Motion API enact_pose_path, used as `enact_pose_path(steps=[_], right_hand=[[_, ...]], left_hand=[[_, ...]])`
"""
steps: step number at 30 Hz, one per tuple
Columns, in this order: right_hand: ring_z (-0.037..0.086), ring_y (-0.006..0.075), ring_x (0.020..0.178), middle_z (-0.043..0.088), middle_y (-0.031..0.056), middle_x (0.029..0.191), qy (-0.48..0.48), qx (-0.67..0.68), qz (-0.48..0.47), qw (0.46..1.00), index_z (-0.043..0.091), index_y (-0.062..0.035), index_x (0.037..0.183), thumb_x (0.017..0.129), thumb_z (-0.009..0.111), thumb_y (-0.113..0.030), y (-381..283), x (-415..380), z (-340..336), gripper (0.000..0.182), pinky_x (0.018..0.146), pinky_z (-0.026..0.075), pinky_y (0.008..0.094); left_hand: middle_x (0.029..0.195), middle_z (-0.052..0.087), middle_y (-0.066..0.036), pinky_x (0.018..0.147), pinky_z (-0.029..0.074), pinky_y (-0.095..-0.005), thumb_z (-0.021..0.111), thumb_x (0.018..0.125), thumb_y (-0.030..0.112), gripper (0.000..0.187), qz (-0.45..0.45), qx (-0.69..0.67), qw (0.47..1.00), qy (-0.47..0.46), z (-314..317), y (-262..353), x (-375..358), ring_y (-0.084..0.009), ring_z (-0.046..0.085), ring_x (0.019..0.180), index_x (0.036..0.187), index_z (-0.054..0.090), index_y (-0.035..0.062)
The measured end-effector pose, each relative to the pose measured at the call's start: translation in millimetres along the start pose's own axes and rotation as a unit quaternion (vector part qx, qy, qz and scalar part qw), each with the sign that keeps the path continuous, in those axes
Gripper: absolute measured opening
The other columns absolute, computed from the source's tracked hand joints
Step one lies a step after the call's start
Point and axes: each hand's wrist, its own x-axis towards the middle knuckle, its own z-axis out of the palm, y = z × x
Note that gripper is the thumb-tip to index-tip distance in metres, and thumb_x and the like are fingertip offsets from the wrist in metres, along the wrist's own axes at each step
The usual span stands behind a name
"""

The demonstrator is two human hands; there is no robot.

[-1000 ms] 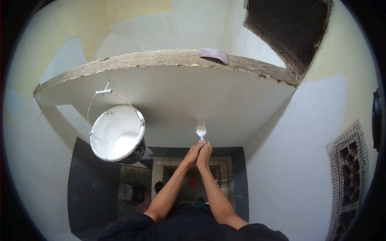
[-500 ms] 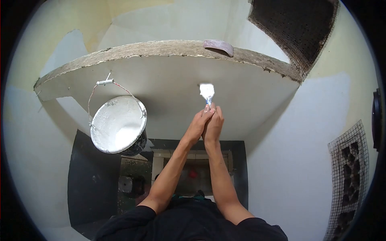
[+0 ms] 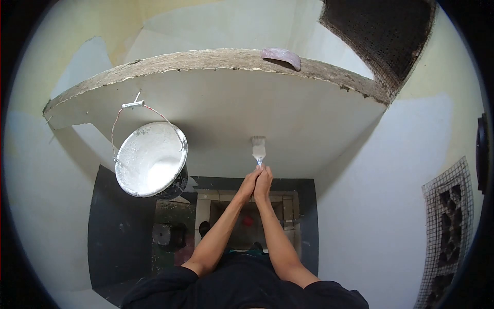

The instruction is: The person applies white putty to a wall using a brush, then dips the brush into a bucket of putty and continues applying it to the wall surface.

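Both hands are wrapped together round the handle of a paintbrush [image 3: 259, 150], whose white-coated bristles point up and touch the pale wall [image 3: 221, 113]. My left hand [image 3: 248, 184] closes on the handle from the left, and my right hand [image 3: 263, 182] closes on it from the right. To their left a dark bucket [image 3: 151, 159] with a white-coated inside hangs tilted by its wire handle from a nail in the wall. White paint shows inside it.
A curved piece [image 3: 281, 57] lies on the wall's rough top ledge [image 3: 206, 60]. Metal mesh [image 3: 448, 226] covers openings at right. Below are a black-painted lower wall [image 3: 121, 226], a tiled basin edge [image 3: 204, 211] and a dark object [image 3: 170, 235] on the floor.
Both hands have moved down with the paintbrush, which now meets the wall lower and slightly further left. The bucket hangs in the same place.
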Motion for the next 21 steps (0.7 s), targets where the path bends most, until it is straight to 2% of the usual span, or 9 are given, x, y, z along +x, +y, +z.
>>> enact_pose_path(steps=[3, 6, 9, 10, 13, 14, 18, 21], right_hand=[[0.059, 0.0362, 0.086, 0.059, 0.0210, 0.087, 0.023, -0.069, -0.034, 0.997, 0.057, 0.0027, 0.095, 0.103, 0.045, -0.024, 4, -9, -9, 0.030, 0.075, 0.045, 0.0459], [0.059, 0.0323, 0.082, 0.059, 0.0190, 0.085, 0.028, -0.147, -0.179, 0.972, 0.058, 0.0032, 0.095, 0.103, 0.049, -0.019, -15, -21, -24, 0.025, 0.069, 0.045, 0.0428], [0.059, 0.0286, 0.076, 0.057, 0.0172, 0.085, 0.069, -0.155, -0.327, 0.930, 0.059, 0.0049, 0.098, 0.101, 0.054, -0.013, -91, -44, -41, 0.019, 0.063, 0.045, 0.0400], [0.057, 0.0282, 0.073, 0.056, 0.0154, 0.085, 0.076, -0.141, -0.367, 0.917, 0.061, 0.0067, 0.107, 0.099, 0.057, -0.012, -107, -45, -45, 0.020, 0.062, 0.046, 0.0401], [0.056, 0.0283, 0.072, 0.055, 0.0145, 0.084, 0.129, -0.120, -0.448, 0.876, 0.061, 0.0065, 0.117, 0.098, 0.057, -0.011, -147, -39, -47, 0.026, 0.061, 0.046, 0.0409], [0.056, 0.0285, 0.071, 0.054, 0.0139, 0.083, 0.126, -0.113, -0.450, 0.877, 0.060, 0.0058, 0.123, 0.099, 0.057, -0.012, -158, -38, -48, 0.031, 0.061, 0.046, 0.0408], [0.056, 0.0264, 0.071, 0.054, 0.0133, 0.084, 0.119, -0.109, -0.446, 0.881, 0.060, 0.0061, 0.121, 0.100, 0.054, -0.012, -178, -23, -47, 0.029, 0.060, 0.045, 0.0398], [0.056, 0.0246, 0.072, 0.053, 0.0127, 0.084, 0.107, -0.109, -0.438, 0.886, 0.060, 0.0061, 0.119, 0.101, 0.052, -0.012, -184, -15, -44, 0.027, 0.060, 0.045, 0.0388]], left_hand=[[0.103, 0.062, -0.001, 0.085, 0.045, -0.0275, 0.049, 0.103, 0.041, 0.041, -0.022, 0.041, 0.999, -0.028, -2, -4, -6, -0.0112, 0.056, 0.096, 0.115, 0.062, 0.0040], [0.091, 0.060, 0.000, 0.077, 0.044, -0.0259, 0.053, 0.100, 0.044, 0.046, 0.038, 0.072, 0.997, -0.020, 24, 23, -27, -0.0098, 0.054, 0.088, 0.104, 0.064, -0.0006], [0.088, 0.058, -0.002, 0.076, 0.044, -0.0262, 0.055, 0.099, 0.042, 0.044, 0.106, 0.133, 0.985, -0.040, 58, 72, -48, -0.0101, 0.052, 0.086, 0.101, 0.062, -0.0009], [0.091, 0.058, -0.001, 0.078, 0.044, -0.0260, 0.055, 0.099, 0.042, 0.042, 0.133, 0.151, 0.978, -0.053, 66, 86, -52, -0.0100, 0.051, 0.087, 0.103, 0.060, -0.0001], [0.096, 0.056, -0.001, 0.082, 0.043, -0.0256, 0.055, 0.099, 0.039, 0.039, 0.199, 0.193, 0.957, -0.083, 86, 122, -53, -0.0098, 0.050, 0.090, 0.106, 0.058, 0.0010], [0.096, 0.056, -0.002, 0.082, 0.043, -0.0257, 0.055, 0.100, 0.039, 0.039, 0.211, 0.198, 0.954, -0.085, 91, 132, -53, -0.0098, 0.050, 0.090, 0.106, 0.058, 0.0006], [0.086, 0.057, -0.006, 0.076, 0.044, -0.0278, 0.055, 0.099, 0.037, 0.039, 0.268, 0.185, 0.943, -0.071, 103, 146, -36, -0.0121, 0.050, 0.084, 0.100, 0.057, -0.0024], [0.088, 0.057, -0.006, 0.077, 0.045, -0.0280, 0.054, 0.100, 0.038, 0.040, 0.271, 0.170, 0.945, -0.066, 105, 150, -24, -0.0120, 0.050, 0.085, 0.100, 0.058, -0.0023]])
